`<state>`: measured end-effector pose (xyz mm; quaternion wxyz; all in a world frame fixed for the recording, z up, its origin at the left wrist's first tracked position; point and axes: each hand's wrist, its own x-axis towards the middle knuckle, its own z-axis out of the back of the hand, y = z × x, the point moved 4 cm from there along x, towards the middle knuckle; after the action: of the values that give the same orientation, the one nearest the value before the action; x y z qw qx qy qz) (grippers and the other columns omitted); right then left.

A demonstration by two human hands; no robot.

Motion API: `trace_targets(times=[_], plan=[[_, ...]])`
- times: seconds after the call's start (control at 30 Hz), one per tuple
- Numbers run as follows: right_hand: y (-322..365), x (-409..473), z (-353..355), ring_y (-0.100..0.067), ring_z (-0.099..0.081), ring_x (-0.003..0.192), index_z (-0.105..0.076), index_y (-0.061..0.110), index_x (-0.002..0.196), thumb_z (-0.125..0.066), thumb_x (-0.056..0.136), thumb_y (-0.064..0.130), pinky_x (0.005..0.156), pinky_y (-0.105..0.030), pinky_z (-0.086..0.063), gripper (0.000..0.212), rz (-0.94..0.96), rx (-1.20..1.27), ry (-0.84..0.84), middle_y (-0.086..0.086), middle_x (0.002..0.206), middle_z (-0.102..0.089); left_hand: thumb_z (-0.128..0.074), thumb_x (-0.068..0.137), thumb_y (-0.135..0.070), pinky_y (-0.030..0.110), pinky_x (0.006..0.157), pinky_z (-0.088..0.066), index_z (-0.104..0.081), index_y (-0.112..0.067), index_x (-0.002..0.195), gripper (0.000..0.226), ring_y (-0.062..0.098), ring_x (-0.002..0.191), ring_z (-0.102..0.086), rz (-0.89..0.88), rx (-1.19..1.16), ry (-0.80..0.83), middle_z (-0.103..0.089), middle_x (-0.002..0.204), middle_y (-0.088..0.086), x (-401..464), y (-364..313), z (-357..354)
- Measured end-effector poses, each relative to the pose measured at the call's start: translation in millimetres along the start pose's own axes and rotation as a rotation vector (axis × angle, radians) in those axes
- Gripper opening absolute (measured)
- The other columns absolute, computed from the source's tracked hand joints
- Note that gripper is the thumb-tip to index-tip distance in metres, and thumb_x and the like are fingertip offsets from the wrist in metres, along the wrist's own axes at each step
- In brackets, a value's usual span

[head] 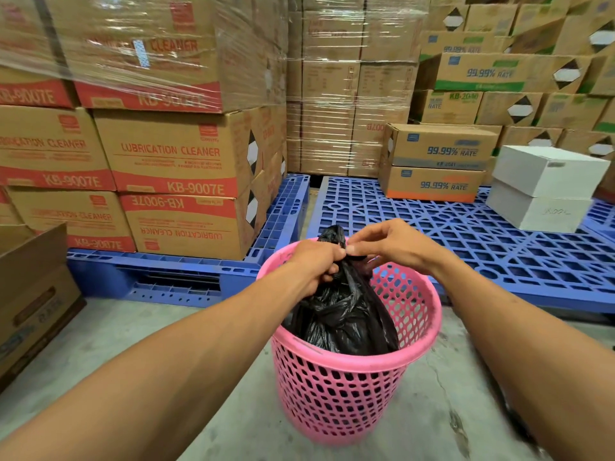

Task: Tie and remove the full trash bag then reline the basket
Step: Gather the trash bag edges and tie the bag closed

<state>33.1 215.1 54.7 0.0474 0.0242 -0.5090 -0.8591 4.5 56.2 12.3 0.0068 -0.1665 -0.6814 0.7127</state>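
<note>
A pink perforated plastic basket [346, 394] stands on the concrete floor in front of me. Inside it sits a black trash bag [342, 314], its top gathered into a twisted neck that rises above the rim. My left hand [316, 264] is shut around that neck just above the basket's far rim. My right hand [389, 242] pinches the bag's top end right beside the left hand, fingertips touching it. A tuft of the bag sticks up behind both hands. The lower part of the bag is hidden by the basket wall.
Blue plastic pallets [499, 247] lie on the floor behind the basket. Stacked cardboard cartons [173, 161] rise at left and back. Two white boxes [542, 188] sit on the right pallet. An open brown carton [33, 294] stands at the left edge.
</note>
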Motion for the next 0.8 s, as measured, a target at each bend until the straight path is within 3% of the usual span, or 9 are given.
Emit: trace_targets(times=[0.1,0.17,0.2,0.27,0.33,0.5,0.6,0.7,0.8], plan=[[-1.8,2.9,3.5,-0.021,-0.072,0.071,-0.076,0.0,0.099,-0.08,0.08,0.0,0.082,-0.039,-0.061,0.02,0.01,-0.02,-0.042,-0.02,0.087,-0.076,-0.069,0.088,-0.009,0.018,0.038,-0.033,-0.074,-0.006,0.096,0.01,0.009,0.042,-0.043,-0.06,0.071,-0.023,-0.056,0.06,0.002,-7.0,-7.4,3.3],[-0.8,4.7,9.3,-0.02,-0.073,0.073,-0.078,0.004,0.096,-0.08,0.08,0.002,0.08,-0.032,-0.061,0.016,0.027,-0.143,-0.096,-0.016,0.086,-0.078,-0.074,0.085,-0.01,0.016,0.041,-0.039,-0.077,-0.006,0.094,0.01,0.009,0.047,-0.048,-0.109,0.138,-0.036,-0.06,0.059,0.002,-9.2,-13.3,9.7],[-0.5,5.3,13.0,-0.018,-0.074,0.074,-0.079,0.006,0.094,-0.081,0.081,0.004,0.076,-0.027,-0.06,0.014,0.032,-0.224,-0.129,-0.013,0.084,-0.078,-0.076,0.083,-0.009,0.014,0.047,-0.044,-0.078,-0.006,0.095,0.013,0.01,0.053,-0.056,-0.152,0.194,-0.029,-0.067,0.066,0.002,-9.3,-16.3,14.0],[-2.2,5.4,19.3,-0.015,-0.073,0.071,-0.08,0.009,0.092,-0.08,0.083,0.007,0.066,-0.016,-0.056,0.009,0.035,-0.387,-0.189,-0.01,0.079,-0.078,-0.08,0.08,-0.01,0.017,0.073,-0.051,-0.08,-0.007,0.096,0.016,0.013,0.08,-0.067,-0.255,0.404,-0.004,-0.075,0.09,0.005,-10.1,-21.3,24.6],[-10.2,6.5,24.1,-0.015,-0.072,0.068,-0.08,0.009,0.089,-0.078,0.084,0.006,0.063,-0.019,-0.056,0.006,0.018,-0.51,-0.217,-0.008,0.074,-0.077,-0.079,0.08,-0.011,0.023,0.086,-0.045,-0.081,-0.008,0.094,0.014,0.013,0.093,-0.065,-0.329,0.641,0.007,-0.076,0.098,0.006,-11.7,-23.3,37.5],[-34.4,10.6,22.7,-0.018,-0.07,0.067,-0.081,0.009,0.081,-0.073,0.081,-0.003,0.064,-0.029,-0.057,0.015,-0.07,-0.808,-0.18,-0.006,0.072,-0.076,-0.071,0.074,-0.006,0.037,0.079,-0.059,-0.081,-0.014,0.079,0.014,0.019,0.078,-0.071,-0.352,1.193,0.108,-0.077,0.081,0.002,-12.7,-9.6,61.1],[-45.0,9.2,20.7,-0.026,-0.071,0.071,-0.081,0.005,0.083,-0.071,0.082,-0.001,0.072,-0.04,-0.061,0.012,-0.117,-0.932,-0.211,-0.013,0.08,-0.077,-0.067,0.076,-0.009,0.039,0.072,-0.06,-0.075,-0.012,0.083,0.012,0.025,0.082,-0.07,-0.259,1.485,0.188,-0.074,0.087,0.005,-18.0,1.9,63.1],[-44.2,7.3,16.4,-0.031,-0.068,0.069,-0.077,0.002,0.089,-0.068,0.086,0.002,0.068,-0.042,-0.061,0.009,-0.139,-1.075,-0.277,-0.015,0.081,-0.073,-0.061,0.083,-0.014,0.035,0.067,-0.055,-0.065,-0.015,0.094,0.012,0.025,0.085,-0.066,-0.26,1.565,0.17,-0.069,0.093,0.004,-20.0,2.0,60.4],[-35.5,8.7,12.2,-0.031,-0.064,0.072,-0.075,0.005,0.096,-0.065,0.09,0.004,0.066,-0.04,-0.057,0.012,-0.14,-1.2,-0.254,-0.012,0.085,-0.07,-0.06,0.084,-0.016,0.037,0.074,-0.059,-0.071,-0.012,0.1,0.02,0.026,0.088,-0.068,-0.255,1.446,0.102,-0.072,0.101,0.006,-12.0,1.9,64.2]])
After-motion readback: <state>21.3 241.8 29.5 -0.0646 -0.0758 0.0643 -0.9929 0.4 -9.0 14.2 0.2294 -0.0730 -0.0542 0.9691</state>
